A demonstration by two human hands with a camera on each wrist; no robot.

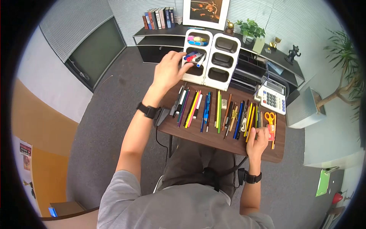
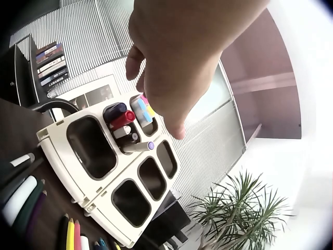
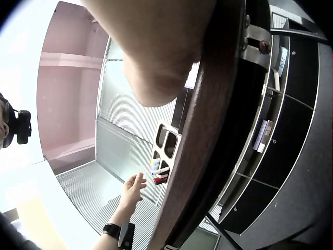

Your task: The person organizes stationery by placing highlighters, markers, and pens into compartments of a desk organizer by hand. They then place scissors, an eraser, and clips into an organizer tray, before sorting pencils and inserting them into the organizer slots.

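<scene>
My left hand [image 1: 167, 72] is beside the left column of a white organizer [image 1: 195, 78], fingers bent and apart, holding nothing. Red, blue and white markers [image 1: 193, 57] stand in its middle-left compartment; highlighters [image 1: 197, 41] fill the one behind. In the left wrist view, the hand [image 2: 174, 62] hangs above the markers [image 2: 123, 120] without touching them. At the table's front edge, my right hand [image 1: 257, 143] rests with loosely bent fingers beside yellow pencils [image 1: 250, 118] and orange scissors [image 1: 270, 117]. Its fingertips are partly hidden in the right wrist view.
Pencils, pens and markers lie in a row across the brown table [image 1: 225, 143]. A white eraser [image 1: 224, 104] lies among them. A calculator [image 1: 272, 100] is at the back right. Behind the table, a black shelf [image 1: 152, 38] carries books and a plant [image 1: 249, 29].
</scene>
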